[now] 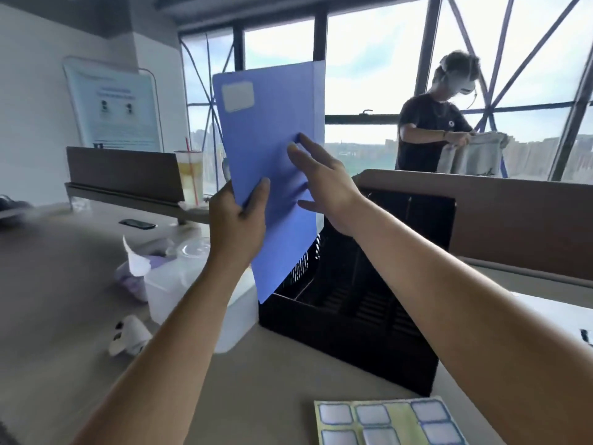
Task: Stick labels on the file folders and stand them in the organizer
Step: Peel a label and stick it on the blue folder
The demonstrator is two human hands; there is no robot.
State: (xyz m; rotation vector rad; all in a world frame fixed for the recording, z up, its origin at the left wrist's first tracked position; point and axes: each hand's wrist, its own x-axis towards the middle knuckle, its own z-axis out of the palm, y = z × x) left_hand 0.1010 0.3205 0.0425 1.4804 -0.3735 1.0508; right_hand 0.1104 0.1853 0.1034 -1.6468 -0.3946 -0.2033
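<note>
A blue file folder [269, 123] is held upright and tilted over the left end of the black organizer [346, 345]. A white label [238, 96] is stuck near the folder's top left corner. My left hand [237, 223] grips the folder's left edge, thumb on the front. The straight fingers of my right hand [321, 184] touch the folder's front face. The folder's bottom corner dips just in front of the organizer's left wall. A label sheet [388, 423] with several blank labels lies on the desk at the bottom.
A clear plastic box [167, 290] with crumpled paper and purple wrapping sits left of the organizer. An iced drink cup [191, 175] stands at the back by a brown divider [122, 171]. A phone [137, 223] lies on the desk. Another person [433, 123] stands beyond the right partition.
</note>
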